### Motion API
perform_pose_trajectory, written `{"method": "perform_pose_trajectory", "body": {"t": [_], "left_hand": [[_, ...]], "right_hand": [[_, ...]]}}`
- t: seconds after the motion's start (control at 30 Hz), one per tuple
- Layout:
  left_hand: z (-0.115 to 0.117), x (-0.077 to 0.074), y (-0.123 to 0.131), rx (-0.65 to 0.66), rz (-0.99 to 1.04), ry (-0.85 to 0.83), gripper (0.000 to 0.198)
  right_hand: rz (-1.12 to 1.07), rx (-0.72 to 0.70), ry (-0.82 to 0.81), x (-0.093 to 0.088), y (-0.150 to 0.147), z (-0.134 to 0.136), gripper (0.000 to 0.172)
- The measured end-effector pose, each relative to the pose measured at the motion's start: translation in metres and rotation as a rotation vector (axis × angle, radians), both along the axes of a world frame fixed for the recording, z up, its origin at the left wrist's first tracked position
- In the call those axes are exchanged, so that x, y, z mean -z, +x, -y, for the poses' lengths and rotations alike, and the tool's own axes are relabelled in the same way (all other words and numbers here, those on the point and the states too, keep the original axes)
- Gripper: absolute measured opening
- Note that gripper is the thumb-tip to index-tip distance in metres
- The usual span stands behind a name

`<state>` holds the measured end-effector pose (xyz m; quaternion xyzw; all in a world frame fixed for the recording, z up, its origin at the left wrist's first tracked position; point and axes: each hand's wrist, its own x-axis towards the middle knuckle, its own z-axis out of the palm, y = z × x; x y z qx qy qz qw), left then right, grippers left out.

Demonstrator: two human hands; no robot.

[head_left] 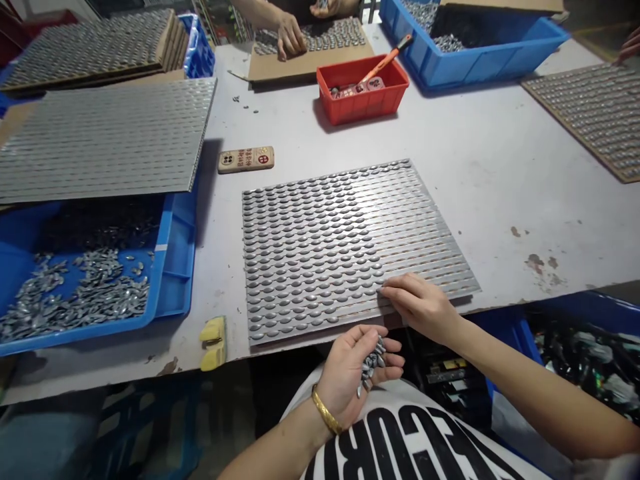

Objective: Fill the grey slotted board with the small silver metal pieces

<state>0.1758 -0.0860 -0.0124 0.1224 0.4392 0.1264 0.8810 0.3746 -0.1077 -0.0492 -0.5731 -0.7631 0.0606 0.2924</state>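
On the white table lies a grey slotted board (425,240), its left part covered in rows of small silver pointed-oval pieces (305,247). The right part shows bare slots. My left hand (345,363), palm up near the board's front edge, cups a pile of loose oval metal pieces (373,365). Over the lower rows, my right hand (425,305) has thumb and fingers pinched together at the end of a row, on one oval metal piece (381,291) partly covered by the fingertips.
A blue bin (173,267) of loose pieces stands left, another grey board (115,140) above it. A yellow block (214,343), a printed wooden bar (246,159) and a red tray (363,100) surround my board. A co-worker's hand (290,37) works opposite; a blue crate (475,63) stands behind.
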Motion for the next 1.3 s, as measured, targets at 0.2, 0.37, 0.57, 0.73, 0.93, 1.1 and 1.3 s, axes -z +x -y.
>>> {"method": "perform_pose_trajectory", "body": {"t": [0.2,0.37,0.57,0.73,0.93,1.1,1.3], "left_hand": [[-0.001,0.002,0.001,-0.040,-0.046,0.033,0.026],[0.001,0.006,0.001,-0.075,-0.031,0.053,0.025],[0.004,0.009,-0.002,-0.152,0.021,0.020,0.027],[0.008,0.008,-0.004,-0.198,0.011,0.059,0.030],[0.012,0.007,-0.009,-0.233,-0.051,0.083,0.033],[0.014,0.008,-0.016,-0.236,-0.075,0.136,0.032],[0.016,0.010,-0.023,-0.252,-0.095,0.160,0.029]], "right_hand": [[0.166,-0.037,-0.021,-0.006,0.002,0.002,0.025],[0.137,-0.038,-0.081,-0.009,0.007,0.002,0.028],[-0.224,-0.012,-0.158,-0.030,-0.011,0.012,0.025],[-0.529,-0.035,-0.434,-0.043,-0.043,0.024,0.014],[-0.674,0.126,-0.386,-0.026,-0.071,0.031,0.007],[-0.683,0.232,-0.271,-0.014,-0.086,0.035,0.005],[-0.624,0.200,-0.299,-0.016,-0.094,0.032,0.015]]}}
